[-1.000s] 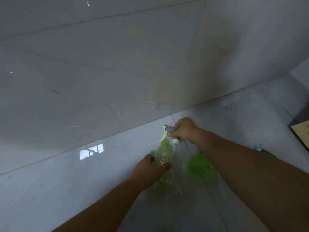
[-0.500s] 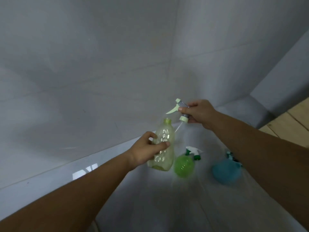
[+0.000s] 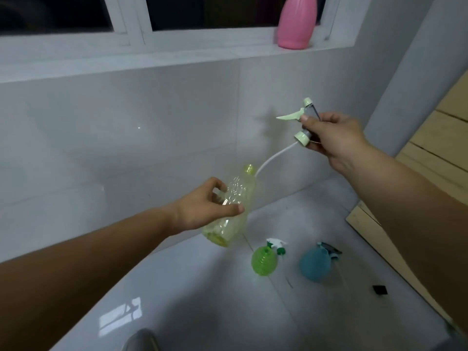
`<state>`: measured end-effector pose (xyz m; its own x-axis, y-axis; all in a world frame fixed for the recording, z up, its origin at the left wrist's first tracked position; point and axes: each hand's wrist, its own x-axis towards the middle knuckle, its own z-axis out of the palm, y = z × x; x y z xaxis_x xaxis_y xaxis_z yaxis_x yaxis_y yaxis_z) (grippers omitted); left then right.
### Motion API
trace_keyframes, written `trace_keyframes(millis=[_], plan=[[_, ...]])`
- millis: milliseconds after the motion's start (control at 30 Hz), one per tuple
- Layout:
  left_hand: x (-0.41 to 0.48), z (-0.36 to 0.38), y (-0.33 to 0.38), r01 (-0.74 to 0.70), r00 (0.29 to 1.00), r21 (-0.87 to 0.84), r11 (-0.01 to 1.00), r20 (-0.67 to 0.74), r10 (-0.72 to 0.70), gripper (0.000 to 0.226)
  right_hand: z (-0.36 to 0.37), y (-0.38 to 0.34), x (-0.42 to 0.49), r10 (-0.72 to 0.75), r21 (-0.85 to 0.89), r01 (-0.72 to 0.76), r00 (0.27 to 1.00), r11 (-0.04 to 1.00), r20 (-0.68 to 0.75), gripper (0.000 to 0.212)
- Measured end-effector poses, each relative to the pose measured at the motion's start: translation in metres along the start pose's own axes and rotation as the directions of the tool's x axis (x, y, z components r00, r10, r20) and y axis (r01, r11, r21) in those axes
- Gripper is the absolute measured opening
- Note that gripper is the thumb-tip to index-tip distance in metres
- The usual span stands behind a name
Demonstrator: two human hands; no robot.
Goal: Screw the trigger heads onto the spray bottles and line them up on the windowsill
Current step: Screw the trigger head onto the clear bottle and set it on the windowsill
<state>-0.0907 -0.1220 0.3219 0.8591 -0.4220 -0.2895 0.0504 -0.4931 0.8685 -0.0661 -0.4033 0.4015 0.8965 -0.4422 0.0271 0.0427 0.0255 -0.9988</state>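
Yellow-tinted bottle point(image 3: 234, 206), gripped by our left hand point(image 3: 202, 211), pointed neck up-right at trigger head point(image 3: 304, 125) pinched in our right hand point(image 3: 334, 140).

Green bottle point(image 3: 264, 262), blue bottle point(image 3: 315, 267) on tiled floor point(image 3: 202, 300)

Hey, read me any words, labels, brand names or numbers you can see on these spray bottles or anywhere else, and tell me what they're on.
No readable text anywhere.
The pale yellow bottle in the left hand, the trigger head in the right hand, and the green bottle, blue bottle and pink bottle show no label or print.
The bright floor patch is a reflection, not writing.
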Motion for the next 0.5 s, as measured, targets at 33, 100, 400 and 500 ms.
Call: trace_keyframes(millis=[33,100,400,500], plan=[[-0.006,-0.002,0.001,-0.011,1.000,0.018,1.000,0.011,0.011,0.069,-0.003,-0.008,-0.006,-0.018,0.021,0.018,0.999,1.000,-0.029,0.021],[-0.017,-0.004,0.000,-0.024,0.999,0.029,0.999,0.023,0.023,0.073,-0.008,-0.019,-0.016,-0.045,0.046,0.049,0.996,0.998,-0.081,0.021],[-0.031,0.005,-0.007,-0.037,0.997,0.080,0.996,0.066,0.031,0.077,-0.029,-0.029,-0.040,-0.059,0.135,0.089,0.976,0.987,-0.210,0.019],[-0.029,0.003,-0.014,-0.019,0.998,0.105,0.994,0.059,0.013,0.077,-0.034,-0.028,-0.039,-0.033,0.139,0.065,0.976,0.988,-0.216,0.020]])
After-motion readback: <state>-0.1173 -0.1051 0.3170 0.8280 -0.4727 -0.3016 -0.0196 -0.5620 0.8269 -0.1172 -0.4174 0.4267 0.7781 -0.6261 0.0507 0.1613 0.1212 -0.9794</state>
